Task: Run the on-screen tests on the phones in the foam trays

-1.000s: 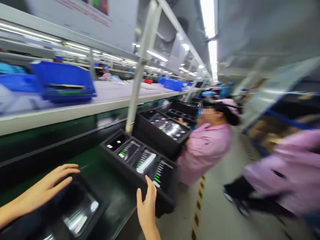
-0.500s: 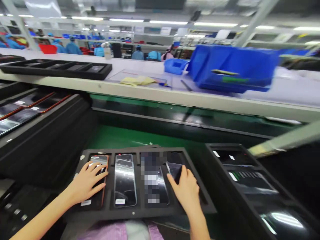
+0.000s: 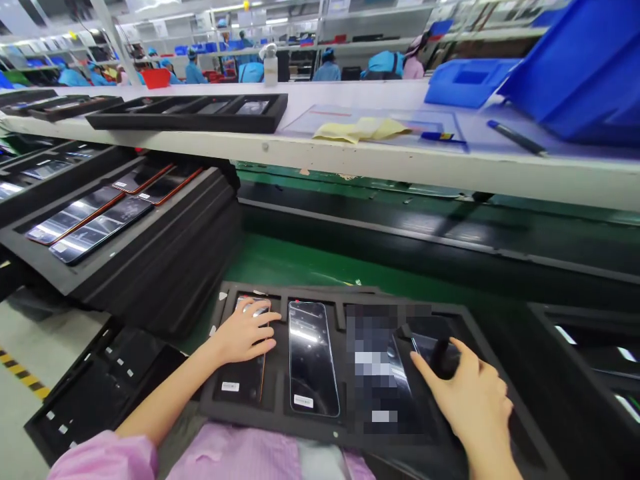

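Observation:
A black foam tray [image 3: 280, 420] with a row of phone slots lies in front of me at the edge of the green belt. My left hand [image 3: 245, 331] rests open, fingers spread, on the leftmost phone [image 3: 240, 380], which has an orange edge. Beside it a black phone [image 3: 311, 357] lies flat in its slot; the slot after that is blurred out. My right hand [image 3: 473, 397] pinches the rightmost dark phone [image 3: 425, 345] between thumb and fingers, and this phone sits tilted in its slot.
Stacked black trays with phones [image 3: 100, 220] stand at the left, and a tray without phones [image 3: 95, 390] lies lower left. Another tray [image 3: 590, 347] sits at the right. The white shelf [image 3: 400, 167] carries a black tray [image 3: 190, 113], yellow cloth [image 3: 360, 130], pen [image 3: 515, 137] and blue bins [image 3: 585, 73].
My view swung from the aisle on the right to the tray in front. My hands left the tray edges and came down on the outer phones; the right one gripped its phone.

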`<move>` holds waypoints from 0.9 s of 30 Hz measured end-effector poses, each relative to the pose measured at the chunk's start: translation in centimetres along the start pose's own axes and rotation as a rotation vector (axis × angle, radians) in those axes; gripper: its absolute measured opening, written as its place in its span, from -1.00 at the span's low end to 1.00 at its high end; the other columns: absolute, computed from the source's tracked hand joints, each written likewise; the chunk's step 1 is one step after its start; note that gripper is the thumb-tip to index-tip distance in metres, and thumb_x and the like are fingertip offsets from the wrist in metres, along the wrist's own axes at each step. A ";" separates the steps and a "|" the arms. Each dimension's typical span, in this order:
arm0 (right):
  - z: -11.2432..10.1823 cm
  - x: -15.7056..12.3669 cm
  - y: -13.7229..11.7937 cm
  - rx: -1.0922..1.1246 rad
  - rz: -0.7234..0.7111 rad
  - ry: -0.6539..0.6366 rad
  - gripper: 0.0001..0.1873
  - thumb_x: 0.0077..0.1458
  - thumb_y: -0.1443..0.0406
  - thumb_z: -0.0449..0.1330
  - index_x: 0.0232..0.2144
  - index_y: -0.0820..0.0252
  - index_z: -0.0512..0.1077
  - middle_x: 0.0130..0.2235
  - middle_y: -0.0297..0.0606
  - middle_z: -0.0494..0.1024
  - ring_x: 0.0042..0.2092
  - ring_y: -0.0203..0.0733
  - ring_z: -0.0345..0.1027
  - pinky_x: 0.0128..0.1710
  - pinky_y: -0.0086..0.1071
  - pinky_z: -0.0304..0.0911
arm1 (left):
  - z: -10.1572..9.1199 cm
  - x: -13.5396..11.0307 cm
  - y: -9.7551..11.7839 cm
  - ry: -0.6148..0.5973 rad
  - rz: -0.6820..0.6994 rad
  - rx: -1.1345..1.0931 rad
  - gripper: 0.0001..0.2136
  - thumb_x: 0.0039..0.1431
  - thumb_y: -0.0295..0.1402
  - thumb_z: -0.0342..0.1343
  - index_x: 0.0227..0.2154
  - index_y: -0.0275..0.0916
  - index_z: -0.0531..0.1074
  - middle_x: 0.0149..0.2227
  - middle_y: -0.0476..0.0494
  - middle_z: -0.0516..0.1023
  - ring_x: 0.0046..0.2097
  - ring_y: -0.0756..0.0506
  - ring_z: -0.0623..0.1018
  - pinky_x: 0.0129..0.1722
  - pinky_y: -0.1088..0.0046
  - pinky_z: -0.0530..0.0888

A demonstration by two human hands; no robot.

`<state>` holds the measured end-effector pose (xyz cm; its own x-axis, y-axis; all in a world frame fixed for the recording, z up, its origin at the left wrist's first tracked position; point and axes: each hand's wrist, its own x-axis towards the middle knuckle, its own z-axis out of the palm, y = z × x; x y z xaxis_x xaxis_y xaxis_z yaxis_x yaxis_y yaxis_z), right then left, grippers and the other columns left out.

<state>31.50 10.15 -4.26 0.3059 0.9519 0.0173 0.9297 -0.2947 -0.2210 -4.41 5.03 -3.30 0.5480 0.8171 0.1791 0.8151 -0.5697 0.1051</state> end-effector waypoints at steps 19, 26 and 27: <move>1.5 -4.2 -3.2 0.077 -0.344 0.231 -0.29 0.16 -0.05 -0.18 0.10 0.41 0.18 -0.07 0.10 0.38 -0.09 0.08 0.26 -0.16 -0.13 0.19 | -2.1 5.3 0.6 -0.188 0.215 -0.089 -0.70 0.05 -0.44 0.07 -0.11 -0.15 0.38 0.11 -0.19 0.32 0.07 -0.22 0.32 -0.01 0.21 0.27; 2.0 -6.2 -6.3 -0.160 -0.308 0.133 -0.26 0.10 0.01 0.04 0.15 0.44 0.07 -0.13 0.08 0.37 -0.20 0.03 0.29 -0.34 -0.27 0.18 | -1.4 8.7 2.1 -0.445 0.388 0.011 -0.12 -0.38 -0.60 0.31 0.14 -0.14 0.19 0.29 -0.32 -0.01 0.26 -0.36 0.09 0.18 0.03 0.05; 2.1 -6.1 -6.4 -0.173 -0.297 0.145 -0.26 0.09 0.02 0.05 0.15 0.45 0.07 -0.16 0.06 0.37 -0.21 0.02 0.29 -0.35 -0.28 0.17 | -1.3 9.2 2.2 -0.461 0.394 0.024 -0.07 -0.44 -0.58 0.35 0.15 -0.14 0.18 0.30 -0.33 -0.03 0.26 -0.36 0.08 0.19 0.03 0.03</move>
<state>23.28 6.36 -4.96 0.0315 0.9800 0.1965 0.9994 -0.0287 -0.0172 2.16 11.23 -0.12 0.8298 0.5025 -0.2427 0.5357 -0.8392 0.0942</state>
